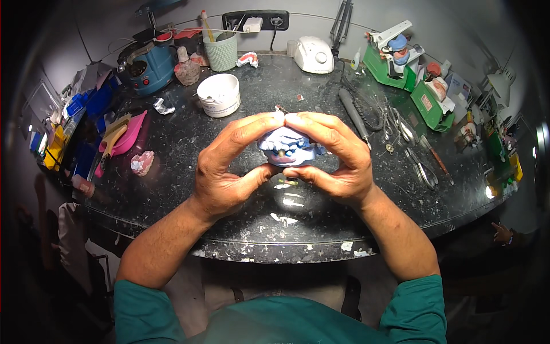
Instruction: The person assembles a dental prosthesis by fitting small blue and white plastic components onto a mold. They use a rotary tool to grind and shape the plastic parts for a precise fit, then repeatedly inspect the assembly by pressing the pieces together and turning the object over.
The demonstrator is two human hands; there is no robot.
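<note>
A pale blue dental model (pixel 291 150), upper and lower teeth together, is held between both hands over the middle of the bench. My left hand (pixel 223 166) grips its left side, fingers over the top and thumb underneath. My right hand (pixel 345 160) holds the other side the same way; the fingertips of both hands meet on top. One tooth on the model's front looks darker and metallic. The fingers hide the model's sides and much of its top.
Behind my hands stands a white tub (pixel 220 108). To the right lie a handpiece (pixel 353 113) with a coiled cord and several metal tools (pixel 421 169). At left are a pink dustpan (pixel 130 135) and pink cast (pixel 142 163). Green boxes (pixel 431 108) stand far right.
</note>
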